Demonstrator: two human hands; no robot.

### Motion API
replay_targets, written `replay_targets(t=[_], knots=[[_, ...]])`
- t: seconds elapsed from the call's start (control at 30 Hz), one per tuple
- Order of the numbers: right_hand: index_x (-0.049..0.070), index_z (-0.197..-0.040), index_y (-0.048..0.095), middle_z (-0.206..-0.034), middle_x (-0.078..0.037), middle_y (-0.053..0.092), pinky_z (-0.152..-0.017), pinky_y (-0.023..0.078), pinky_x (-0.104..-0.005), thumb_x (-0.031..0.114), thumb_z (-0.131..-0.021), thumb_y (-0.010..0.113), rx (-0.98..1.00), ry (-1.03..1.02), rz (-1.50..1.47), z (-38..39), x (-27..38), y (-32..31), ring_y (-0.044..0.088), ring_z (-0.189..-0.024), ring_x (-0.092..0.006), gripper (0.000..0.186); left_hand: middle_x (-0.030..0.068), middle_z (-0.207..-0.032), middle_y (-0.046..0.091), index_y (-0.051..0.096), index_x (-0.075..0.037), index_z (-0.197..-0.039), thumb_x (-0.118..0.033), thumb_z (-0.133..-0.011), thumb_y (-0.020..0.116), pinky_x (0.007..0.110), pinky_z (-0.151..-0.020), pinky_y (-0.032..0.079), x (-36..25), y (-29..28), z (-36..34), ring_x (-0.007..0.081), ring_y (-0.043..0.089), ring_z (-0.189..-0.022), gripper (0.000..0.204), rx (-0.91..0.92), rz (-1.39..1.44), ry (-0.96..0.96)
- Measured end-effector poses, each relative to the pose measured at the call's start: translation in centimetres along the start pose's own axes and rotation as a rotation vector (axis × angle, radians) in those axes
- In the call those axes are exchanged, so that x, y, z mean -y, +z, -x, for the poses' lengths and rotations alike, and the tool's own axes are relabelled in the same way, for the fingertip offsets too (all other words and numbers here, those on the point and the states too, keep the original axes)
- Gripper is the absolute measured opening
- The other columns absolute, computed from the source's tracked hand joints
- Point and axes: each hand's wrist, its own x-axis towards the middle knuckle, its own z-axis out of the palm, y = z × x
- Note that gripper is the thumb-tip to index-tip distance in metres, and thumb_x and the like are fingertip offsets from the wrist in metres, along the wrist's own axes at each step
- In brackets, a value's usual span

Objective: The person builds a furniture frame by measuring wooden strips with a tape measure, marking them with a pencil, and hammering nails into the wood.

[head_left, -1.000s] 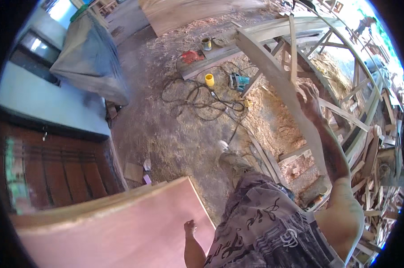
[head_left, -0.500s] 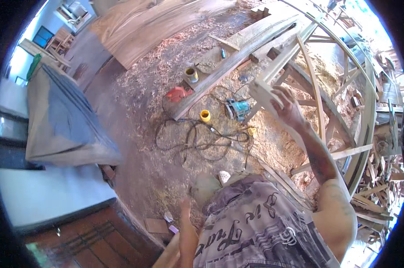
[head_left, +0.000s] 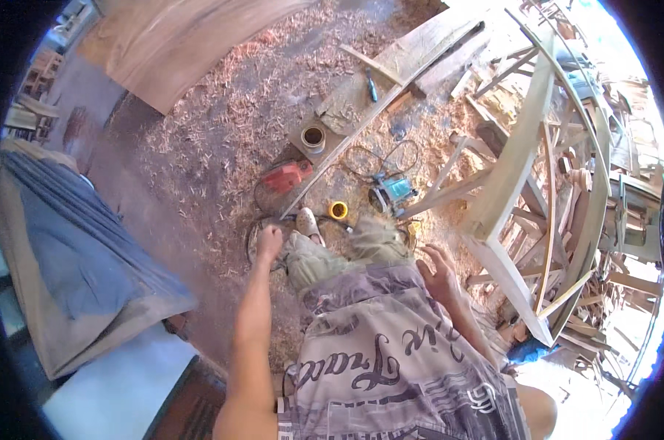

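My left hand (head_left: 270,243) hangs at my left, its fingers curled into a loose fist with nothing visible in them. At my right side, my right hand (head_left: 439,273) is open, fingers spread, touching nothing. The wooden frame (head_left: 514,191), built of long pale beams and slats, stands right of it, a short gap away. On the ground ahead lie a teal power tool (head_left: 395,189) and a red tool (head_left: 286,177). Between them sits a small yellow round container (head_left: 338,210). A tin can (head_left: 313,139) with brown contents stands farther off.
A long plank (head_left: 391,103) runs diagonally ahead, with a blue-handled tool (head_left: 371,89) beside it. Wood shavings (head_left: 200,125) litter the ground. Black cable (head_left: 253,235) loops near my feet. A draped cover (head_left: 82,249) stands left, scrap wood (head_left: 603,323) lies right, and a large wooden sheet (head_left: 170,44) lies far left.
My right hand has let go of the frame's beam and dropped to my side. My left hand has swung forward. I have stepped ahead, nearer the tools.
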Motion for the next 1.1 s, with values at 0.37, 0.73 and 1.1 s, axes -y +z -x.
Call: replay_targets(t=[0.37,0.73,1.1], knots=[[0.001,-0.116,0.063,-0.113,-0.02,0.065,-0.089,0.052,-0.0429,0.0,-0.087,0.059,0.288,-0.332,-0.179,-38.5,0.2,23.9,0.063,-0.105,-0.0378,0.03,0.018,-0.096,0.073,0.07,-0.003,-0.107,-0.035,-0.092,0.06,0.04,-0.081,0.054,1.1,8.1,-21.3,0.0302,0.071,-0.09,0.037,0.022,0.518,-0.251],[0.006,-0.1,0.075,-0.114,-0.02,0.07,-0.086,0.056,-0.0425,0.016,-0.086,0.061,1.221,-0.087,0.431,-57.5,-12.1,50.4,0.069,-0.104,-0.0313,0.023,0.0296,-0.152,0.033,0.012,-0.001,-0.154,-0.071,-0.089,0.054,0.05,-0.114,0.032,-6.2,20.1,-37.4,0.0397,0.039,-0.139,0.105,0.284,1.856,-0.784],[0.006,-0.102,0.075,-0.111,-0.02,0.07,-0.085,0.056,-0.0431,0.015,-0.086,0.061,1.155,0.034,0.354,-57.1,-14.4,54.3,0.07,-0.102,-0.0319,0.023,0.0133,-0.125,0.065,0.059,-0.008,-0.13,-0.061,-0.086,0.063,0.05,-0.102,0.047,-7.4,21.7,-46.1,0.0328,0.062,-0.113,0.069,0.385,1.969,-0.959]])
